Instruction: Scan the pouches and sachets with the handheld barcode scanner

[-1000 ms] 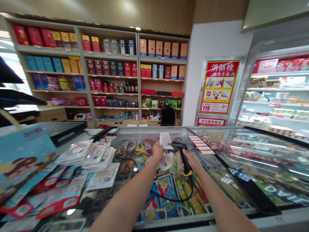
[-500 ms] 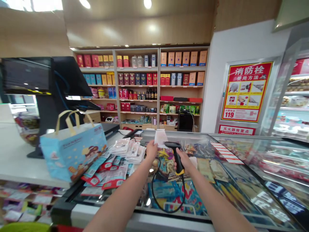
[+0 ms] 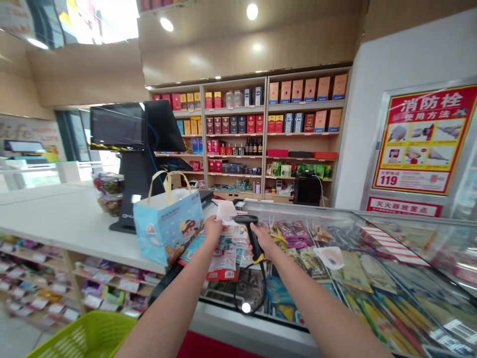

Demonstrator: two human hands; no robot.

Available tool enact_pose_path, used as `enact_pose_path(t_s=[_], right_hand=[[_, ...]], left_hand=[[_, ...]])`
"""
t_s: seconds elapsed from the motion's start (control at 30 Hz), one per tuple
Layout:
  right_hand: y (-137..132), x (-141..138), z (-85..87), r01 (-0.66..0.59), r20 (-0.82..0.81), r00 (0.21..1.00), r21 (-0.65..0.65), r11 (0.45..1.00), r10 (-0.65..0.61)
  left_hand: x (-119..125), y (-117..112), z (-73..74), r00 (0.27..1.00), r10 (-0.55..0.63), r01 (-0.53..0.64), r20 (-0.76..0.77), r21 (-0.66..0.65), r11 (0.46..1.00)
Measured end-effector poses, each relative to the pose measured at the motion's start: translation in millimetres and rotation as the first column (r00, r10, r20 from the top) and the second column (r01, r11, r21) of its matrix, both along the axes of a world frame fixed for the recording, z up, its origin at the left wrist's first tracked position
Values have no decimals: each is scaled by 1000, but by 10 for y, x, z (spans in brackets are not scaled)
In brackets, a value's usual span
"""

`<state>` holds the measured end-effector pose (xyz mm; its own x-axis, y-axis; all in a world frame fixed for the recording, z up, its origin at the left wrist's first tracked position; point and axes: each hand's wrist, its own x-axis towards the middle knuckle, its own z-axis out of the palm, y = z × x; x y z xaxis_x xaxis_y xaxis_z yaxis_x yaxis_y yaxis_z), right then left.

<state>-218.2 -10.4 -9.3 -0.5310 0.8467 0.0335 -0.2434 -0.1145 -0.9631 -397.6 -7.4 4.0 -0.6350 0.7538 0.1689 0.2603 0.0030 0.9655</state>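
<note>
My left hand (image 3: 213, 229) is closed on a pale, flat packet (image 3: 225, 210), held up over the glass-topped freezer (image 3: 298, 214). Close on its right, my right hand (image 3: 264, 239) wraps round the handle of a black and yellow barcode scanner (image 3: 252, 237), its head toward the packet. The scanner's cable loops down over the glass. Below my hands lies a pile of red, white and blue snack packets (image 3: 223, 263), partly hidden by my left forearm. A white packet (image 3: 331, 257) rests apart on the glass to the right.
A blue shopping bag (image 3: 167, 223) with cream handles stands on the white counter (image 3: 74, 209) at left, before a checkout screen (image 3: 118, 127). At lower left is a green basket (image 3: 89, 338). Shelves (image 3: 234, 134) of boxes and bottles line the back wall.
The view has swung to the left, so the bag and screen sit further right. Both hands, with the packet and scanner, have shifted left over the snack pile.
</note>
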Motion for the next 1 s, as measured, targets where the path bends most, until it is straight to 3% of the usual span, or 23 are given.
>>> enact_pose_path(t_s=[0.07,0.13,0.2,0.27,0.4,0.5,0.6,0.7,0.87,1.0], right_hand=[[4,-101,-12,-13,-3,1000,2,1000,13],[11,-156,-27,-18,-1,1000,-6,1000,18],[19,-167,-42,-14,5,1000,-14,1000,14],[27,-140,-51,1,14,1000,-18,1000,-1],[37,8,-51,37,13,999,-29,999,-36],[58,193,-56,72,-11,997,-51,996,-73],[111,447,-88,115,-20,993,-69,991,-117],[191,780,-139,186,-29,982,-69,980,-189],[316,1476,-212,281,-19,959,-86,956,-283],[381,2016,-258,362,30,932,-63,930,-361]], left_hand=[[-86,-24,26,995,30,-38,-90,-95,995],[-150,-53,61,954,54,-117,-296,-200,973],[-190,-94,108,842,51,-222,-537,-260,940],[-198,-144,164,735,26,-297,-677,-287,911],[-91,-223,270,669,28,-339,-742,-272,900],[111,-194,275,632,32,-268,-774,-181,946],[442,-74,176,646,-33,-108,-763,-134,985],[904,91,-4,655,-155,57,-739,-156,986],[1807,361,-344,603,-394,264,-694,-292,919],[2461,526,-526,520,-544,391,-659,-383,837]])
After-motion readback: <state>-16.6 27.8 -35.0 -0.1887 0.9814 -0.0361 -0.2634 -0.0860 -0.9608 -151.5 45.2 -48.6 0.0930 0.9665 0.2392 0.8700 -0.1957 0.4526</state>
